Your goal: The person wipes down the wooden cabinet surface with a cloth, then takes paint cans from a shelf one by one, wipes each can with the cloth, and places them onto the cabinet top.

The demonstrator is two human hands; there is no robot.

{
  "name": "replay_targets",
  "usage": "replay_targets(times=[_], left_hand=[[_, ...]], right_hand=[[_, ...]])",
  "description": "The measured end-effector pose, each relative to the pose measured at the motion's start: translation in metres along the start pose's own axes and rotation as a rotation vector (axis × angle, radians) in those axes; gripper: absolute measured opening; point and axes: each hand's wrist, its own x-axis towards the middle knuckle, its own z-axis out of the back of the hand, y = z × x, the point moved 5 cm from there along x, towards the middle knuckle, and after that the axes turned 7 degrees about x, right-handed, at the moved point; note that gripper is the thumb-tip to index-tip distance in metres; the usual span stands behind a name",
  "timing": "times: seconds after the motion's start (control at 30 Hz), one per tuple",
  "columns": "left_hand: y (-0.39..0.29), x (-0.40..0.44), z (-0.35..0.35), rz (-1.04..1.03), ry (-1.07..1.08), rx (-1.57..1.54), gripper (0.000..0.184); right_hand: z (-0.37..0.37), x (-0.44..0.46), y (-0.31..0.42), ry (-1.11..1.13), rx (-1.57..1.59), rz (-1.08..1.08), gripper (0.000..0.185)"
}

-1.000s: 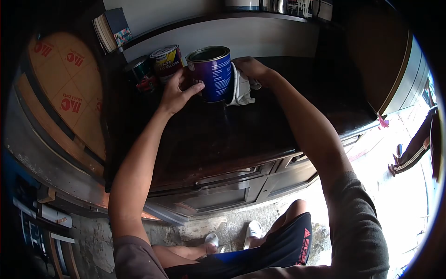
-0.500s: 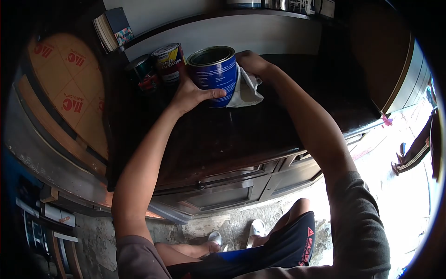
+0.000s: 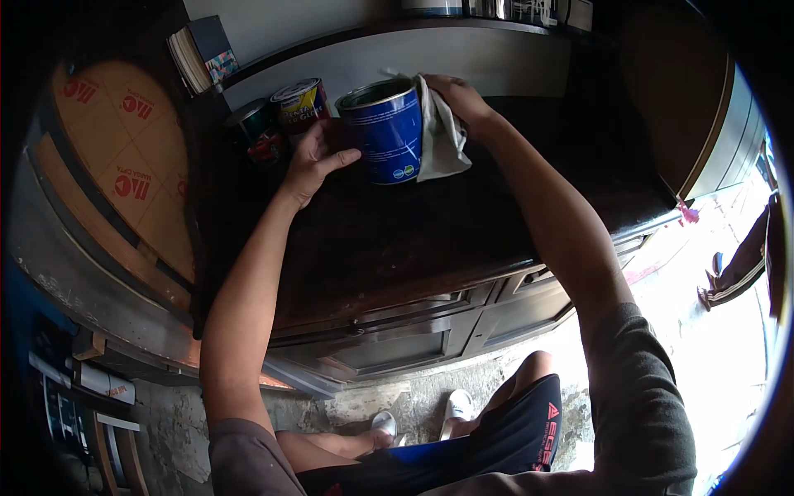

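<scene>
A blue paint can with an open top and white print stands on the dark cabinet top, leaning slightly. My right hand grips a whitish cloth at the can's right rim, and the cloth hangs down along that side. At the can's left is my left hand, open, its thumb and fingers spread. The thumb tip comes close to the can's wall; whether they touch I cannot tell. The can's inside is mostly hidden by shadow.
Behind my left hand stand a Penta Super Gloss can and a dark can. Books lean at the back left beside a raised shelf. A round orange-printed board is at left. Cabinet doors face my legs.
My left hand has let go of the can and moved slightly left. The can has turned and tilted, showing different print. My right hand and the cloth have shifted slightly up at the rim.
</scene>
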Motion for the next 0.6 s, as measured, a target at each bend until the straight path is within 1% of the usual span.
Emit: replay_targets(times=[0.03, 0.17, 0.2, 0.33, 0.37, 0.5, 0.53, 0.6], left_hand=[[0.002, 0.000, -0.003, -0.001, 0.000, -0.007, 0.089], [-0.002, 0.004, -0.014, -0.154, 0.022, -0.084, 0.087], [0.000, 0.005, -0.018, -0.151, 0.025, -0.084, 0.087], [0.007, 0.006, -0.032, -0.111, 0.020, 0.135, 0.087], [0.006, 0.005, -0.032, -0.110, 0.019, 0.135, 0.087], [0.002, 0.003, -0.029, -0.076, -0.105, 0.281, 0.087], [0.001, 0.003, -0.028, -0.076, -0.104, 0.279, 0.087], [-0.001, 0.002, -0.024, -0.061, -0.010, 0.236, 0.087]], right_hand=[[-0.003, -0.003, 0.001, -0.002, -0.005, -0.004, 0.055], [-0.020, -0.008, -0.005, -0.104, 0.000, 0.024, 0.050], [-0.019, -0.008, -0.006, -0.107, 0.003, 0.022, 0.050], [-0.014, 0.009, -0.022, -0.039, -0.427, -0.043, 0.044], [-0.014, 0.010, -0.021, -0.037, -0.427, -0.044, 0.044], [-0.010, 0.007, 0.000, -0.014, 0.057, 0.151, 0.041], [-0.008, 0.010, -0.003, -0.016, 0.056, 0.150, 0.041], [-0.006, 0.023, -0.024, 0.042, -0.167, 0.112, 0.045]])
